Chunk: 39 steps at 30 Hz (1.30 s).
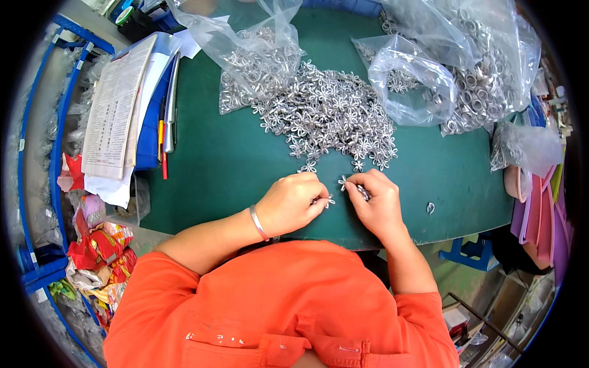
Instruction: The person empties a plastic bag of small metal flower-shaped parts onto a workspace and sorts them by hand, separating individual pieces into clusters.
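Observation:
My left hand [291, 199], with a silver bangle at its wrist, is closed on small silver flower-shaped metal pieces; one piece [330, 200] pokes out at the fingertips. Close by on the right, my right hand [376, 199] pinches another flower-shaped metal piece [343, 182] between thumb and forefinger. More pieces [363, 192] show inside its curled fingers. Just beyond both hands, a large heap of the same flower-shaped pieces [337, 113] spreads over the green tabletop [215, 184]. A few stray pieces lie at the heap's near edge.
Clear bags of metal parts [261, 67] stand behind the heap, with more bags [485, 86] at the far right. One small loose metal piece [431, 208] lies right of my hand. Papers [116, 110], pens and a blue holder sit at the left edge. A blue stool [469, 253] is below.

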Each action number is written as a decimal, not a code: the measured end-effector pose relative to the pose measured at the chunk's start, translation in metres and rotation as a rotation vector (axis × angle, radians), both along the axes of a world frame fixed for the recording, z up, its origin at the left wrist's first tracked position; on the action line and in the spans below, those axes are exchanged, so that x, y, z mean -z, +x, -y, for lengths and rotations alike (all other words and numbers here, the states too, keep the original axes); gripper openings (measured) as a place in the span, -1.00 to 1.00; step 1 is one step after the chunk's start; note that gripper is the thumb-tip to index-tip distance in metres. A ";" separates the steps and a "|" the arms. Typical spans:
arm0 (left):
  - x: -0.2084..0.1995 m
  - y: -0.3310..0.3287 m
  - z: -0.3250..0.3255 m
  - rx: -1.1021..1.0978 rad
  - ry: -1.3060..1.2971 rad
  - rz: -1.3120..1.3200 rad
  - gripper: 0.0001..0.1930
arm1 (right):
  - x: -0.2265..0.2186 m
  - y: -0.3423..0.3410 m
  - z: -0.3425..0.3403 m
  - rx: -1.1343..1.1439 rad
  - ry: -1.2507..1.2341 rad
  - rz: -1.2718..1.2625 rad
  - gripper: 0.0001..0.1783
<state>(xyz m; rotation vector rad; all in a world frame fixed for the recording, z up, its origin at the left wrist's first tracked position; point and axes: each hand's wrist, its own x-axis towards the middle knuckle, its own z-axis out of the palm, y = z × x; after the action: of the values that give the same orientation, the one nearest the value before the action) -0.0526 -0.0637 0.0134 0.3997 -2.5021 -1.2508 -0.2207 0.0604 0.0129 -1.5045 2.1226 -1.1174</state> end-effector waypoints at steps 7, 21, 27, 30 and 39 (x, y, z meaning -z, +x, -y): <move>-0.001 0.002 0.018 -0.065 1.782 0.045 -0.86 | 0.001 -0.013 -0.008 -0.094 -0.108 1.933 -0.89; -0.006 0.002 0.022 0.030 1.981 -0.103 -0.88 | 0.013 0.002 0.003 -0.251 -0.168 2.128 -0.83; -0.026 -0.014 0.004 -0.127 0.027 -0.336 -0.85 | -0.004 0.023 0.015 0.000 -0.080 2.084 -0.62; -0.042 -0.022 -0.007 0.008 -0.299 -0.171 -0.63 | -0.010 0.037 0.024 0.249 -0.080 2.129 -0.68; -0.035 -0.012 0.008 -0.208 -0.017 -0.318 -0.80 | -0.031 -0.056 0.060 0.477 -0.581 2.201 -0.68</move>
<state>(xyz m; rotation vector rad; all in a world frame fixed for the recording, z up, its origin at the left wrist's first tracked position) -0.0649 -0.0717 0.0484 0.4095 -2.1434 -1.1135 -0.2771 0.0008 0.0437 0.5648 0.4071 -1.9488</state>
